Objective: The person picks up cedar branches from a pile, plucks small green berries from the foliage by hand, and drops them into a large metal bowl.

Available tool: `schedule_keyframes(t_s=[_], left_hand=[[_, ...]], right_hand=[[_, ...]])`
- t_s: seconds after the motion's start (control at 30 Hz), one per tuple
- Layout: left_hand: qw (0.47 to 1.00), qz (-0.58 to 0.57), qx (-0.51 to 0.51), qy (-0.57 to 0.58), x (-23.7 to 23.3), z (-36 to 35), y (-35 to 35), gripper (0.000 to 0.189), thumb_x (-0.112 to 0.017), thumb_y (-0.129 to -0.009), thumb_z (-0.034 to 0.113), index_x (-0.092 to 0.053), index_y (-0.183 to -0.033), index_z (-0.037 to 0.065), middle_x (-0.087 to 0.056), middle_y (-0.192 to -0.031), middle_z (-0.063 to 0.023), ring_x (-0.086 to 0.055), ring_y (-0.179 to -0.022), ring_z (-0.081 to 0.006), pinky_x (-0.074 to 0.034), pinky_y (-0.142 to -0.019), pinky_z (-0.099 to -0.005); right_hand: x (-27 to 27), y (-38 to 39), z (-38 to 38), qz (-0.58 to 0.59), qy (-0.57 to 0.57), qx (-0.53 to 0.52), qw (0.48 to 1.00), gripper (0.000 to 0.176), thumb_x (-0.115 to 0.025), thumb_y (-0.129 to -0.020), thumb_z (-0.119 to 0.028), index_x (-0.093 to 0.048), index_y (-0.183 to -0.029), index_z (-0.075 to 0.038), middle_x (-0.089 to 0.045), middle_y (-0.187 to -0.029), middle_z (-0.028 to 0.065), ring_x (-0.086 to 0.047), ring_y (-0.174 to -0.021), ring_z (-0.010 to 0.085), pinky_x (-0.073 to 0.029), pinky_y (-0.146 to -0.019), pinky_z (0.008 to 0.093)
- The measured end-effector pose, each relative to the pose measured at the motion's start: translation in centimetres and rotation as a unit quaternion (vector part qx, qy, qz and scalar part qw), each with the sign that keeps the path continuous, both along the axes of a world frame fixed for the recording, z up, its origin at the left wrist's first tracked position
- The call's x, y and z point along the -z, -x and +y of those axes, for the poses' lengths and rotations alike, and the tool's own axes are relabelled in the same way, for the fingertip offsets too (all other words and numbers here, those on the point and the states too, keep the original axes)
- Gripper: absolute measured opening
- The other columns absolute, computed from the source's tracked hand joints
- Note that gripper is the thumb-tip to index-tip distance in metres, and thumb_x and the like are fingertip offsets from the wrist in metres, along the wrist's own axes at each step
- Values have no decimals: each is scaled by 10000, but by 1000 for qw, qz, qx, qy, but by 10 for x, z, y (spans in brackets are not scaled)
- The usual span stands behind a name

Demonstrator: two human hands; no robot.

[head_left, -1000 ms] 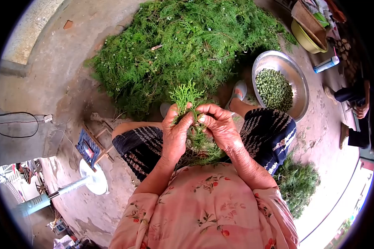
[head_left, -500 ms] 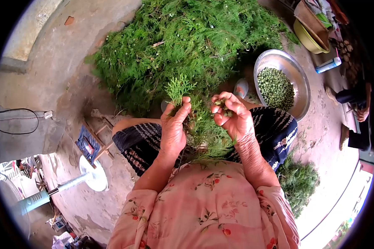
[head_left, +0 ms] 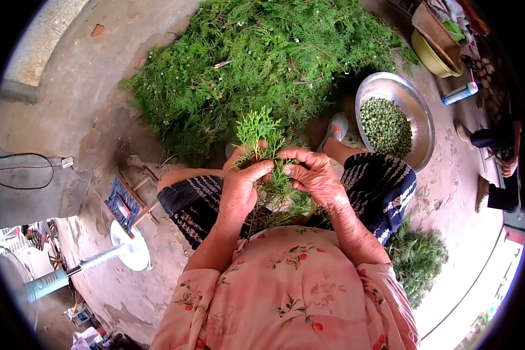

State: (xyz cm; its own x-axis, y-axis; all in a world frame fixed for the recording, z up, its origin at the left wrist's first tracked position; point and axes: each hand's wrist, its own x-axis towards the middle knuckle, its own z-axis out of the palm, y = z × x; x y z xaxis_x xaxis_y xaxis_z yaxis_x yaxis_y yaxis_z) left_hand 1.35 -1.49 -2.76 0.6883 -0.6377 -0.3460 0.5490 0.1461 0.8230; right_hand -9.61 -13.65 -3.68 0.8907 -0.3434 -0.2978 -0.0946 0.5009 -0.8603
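My left hand (head_left: 242, 178) pinches a green cedar-like sprig (head_left: 258, 127) between thumb and fingers, above my lap. Close to its right, my right hand (head_left: 316, 178) has its thumb and forefinger pressed together at the foliage; whether small cones are inside its curled fingers is hidden. More sprigs hang below both hands over my lap. Ahead lies a large heap of green branches (head_left: 245, 70). To the right of the heap, a metal basin (head_left: 424, 125) holds many small round green cones (head_left: 386, 127).
A smaller branch pile (head_left: 419, 262) lies at right. At left are a small wooden stool (head_left: 128, 201) and a white fan (head_left: 131, 248). A yellow basin (head_left: 429, 55) and a blue-white bottle (head_left: 459, 93) stand upper right. Another person (head_left: 501, 140) sits at the right edge.
My right hand, which held several small cones in curled fingers, has moved left and down to the foliage beside my left hand. The basin and heap have not moved.
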Motion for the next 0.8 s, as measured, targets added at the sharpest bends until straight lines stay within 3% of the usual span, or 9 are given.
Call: schedule_keyframes(t_s=[0.1,0.13,0.23,0.3,0.37,0.4,0.53,0.63,0.8], left_hand=[[999,-31,-7,-1,3,0,3,309,-646,-732,-43,-578,-1027,19,-612,-794,-34,-560,-649,-98,-408,-509,-222],[999,-51,-6,1,4,0,4,302,-647,-737,-36,-578,-1026,20,-613,-800,-33,-558,-648,-90,-403,-497,-214],[999,-47,2,-22,2,1,7,276,-647,-745,-26,-582,-1008,29,-608,-797,-20,-553,-642,-70,-386,-477,-195],[999,-35,3,-21,5,3,6,261,-648,-742,-29,-585,-987,35,-605,-790,-14,-552,-634,-66,-378,-470,-190],[1000,-22,4,-20,9,4,5,247,-649,-738,-33,-587,-966,41,-601,-784,-7,-550,-626,-62,-370,-463,-185],[1000,5,3,-11,12,3,4,235,-649,-734,-38,-587,-943,49,-599,-775,-2,-551,-619,-60,-360,-456,-180],[997,70,1,18,14,2,4,220,-653,-724,-42,-583,-908,57,-608,-786,-2,-577,-634,-73,-344,-438,-176],[994,100,24,21,8,3,1,252,-629,-720,-60,-558,-951,12,-619,-874,-69,-616,-702,-142,-441,-511,-192],[997,66,27,10,1,1,3,269,-619,-722,-46,-549,-969,33,-622,-883,-63,-619,-678,-133,-379,-429,-174]], right_hand=[[0,-2,2,-13,56,12,998,226,-630,-823,-106,-603,-1026,-12,-539,-677,-32,-459,-532,29,-383,-477,161],[1,-3,3,-22,146,23,989,230,-641,-814,-114,-601,-1006,5,-569,-750,-9,-474,-555,49,-403,-501,184],[11,-4,7,-47,257,58,963,232,-644,-808,-110,-598,-997,16,-589,-815,3,-485,-572,67,-415,-522,193],[9,-5,7,-66,261,69,961,188,-641,-812,-112,-614,-967,-8,-596,-785,15,-495,-558,66,-411,-494,194],[0,-1,6,38,-103,54,993,137,-634,-814,-97,-621,-928,-21,-584,-741,31,-501,-538,73,-381,-440,198],[4,-1,4,-17,-182,44,982,117,-620,-824,-93,-610,-920,-26,-577,-714,38,-497,-516,79,-328,-396,194],[9,1,3,-62,-288,35,955,149,-592,-846,-122,-576,-956,-22,-560,-701,24,-496,-521,86,-301,-398,189],[5,1,4,-56,-282,64,956,153,-590,-849,-134,-574,-954,-24,-560,-717,30,-503,-534,90,-306,-405,189],[0,1,-10,-74,-233,65,967,137,-574,-858,-106,-571,-967,-23,-586,-796,49,-530,-587,98,-332,-412,197]])
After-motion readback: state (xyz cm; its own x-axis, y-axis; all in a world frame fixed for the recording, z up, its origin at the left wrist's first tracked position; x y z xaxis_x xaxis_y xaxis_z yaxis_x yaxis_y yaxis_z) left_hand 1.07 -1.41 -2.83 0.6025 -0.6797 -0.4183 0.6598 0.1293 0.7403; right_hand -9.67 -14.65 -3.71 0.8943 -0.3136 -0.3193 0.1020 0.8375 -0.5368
